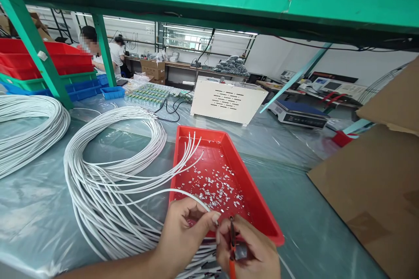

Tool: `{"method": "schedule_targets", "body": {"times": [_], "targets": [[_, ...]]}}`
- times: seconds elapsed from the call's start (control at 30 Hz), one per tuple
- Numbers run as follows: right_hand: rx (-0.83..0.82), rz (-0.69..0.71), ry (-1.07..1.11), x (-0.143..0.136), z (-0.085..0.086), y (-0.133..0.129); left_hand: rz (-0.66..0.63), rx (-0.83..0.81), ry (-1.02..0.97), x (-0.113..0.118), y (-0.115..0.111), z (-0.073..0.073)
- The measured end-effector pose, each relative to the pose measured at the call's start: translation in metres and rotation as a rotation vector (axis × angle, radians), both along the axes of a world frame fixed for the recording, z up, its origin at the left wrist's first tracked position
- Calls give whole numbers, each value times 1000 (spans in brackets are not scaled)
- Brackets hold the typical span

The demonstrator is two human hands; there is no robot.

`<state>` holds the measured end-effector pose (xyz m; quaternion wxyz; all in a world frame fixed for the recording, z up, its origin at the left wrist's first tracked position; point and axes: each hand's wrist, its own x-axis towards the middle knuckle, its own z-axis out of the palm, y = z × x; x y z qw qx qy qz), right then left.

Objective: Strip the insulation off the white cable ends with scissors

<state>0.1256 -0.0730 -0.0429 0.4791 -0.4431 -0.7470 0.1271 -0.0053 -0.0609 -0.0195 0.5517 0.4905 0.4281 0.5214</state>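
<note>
My left hand [183,231] is closed on a white cable [188,194], pinching it near its end between thumb and forefinger. Close beside it, my right hand [252,248] grips small pliers [232,244] with orange handles and dark jaws that point up and away. The right thumb and forefinger come together at the cable's end, whose tip is mostly hidden by the fingers. Both hands are over the near part of a red tray [262,200] strewn with small silvery scraps [216,192]. A coil of white cables [78,152] lies to the left, several loose ends reaching over the tray.
Another cable coil [49,117] lies at the far left. Behind the tray stand a cream metal box [225,100] and a scale [294,113]. Cardboard [369,192] rises on the right. A green shelf beam [248,0] crosses overhead. People sit beyond the stacked bins [46,59].
</note>
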Motion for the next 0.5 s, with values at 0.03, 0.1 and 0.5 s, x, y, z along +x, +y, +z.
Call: {"method": "schedule_targets", "body": {"times": [0.03,0.1,0.5], "targets": [[24,42,9,0,2,-1,-7,-35,-38,0,1,0],[55,76,90,1,5,-1,-18,-99,-98,-1,4,1],[-47,-225,400,14,8,7,-72,-306,-334,0,4,6]]}}
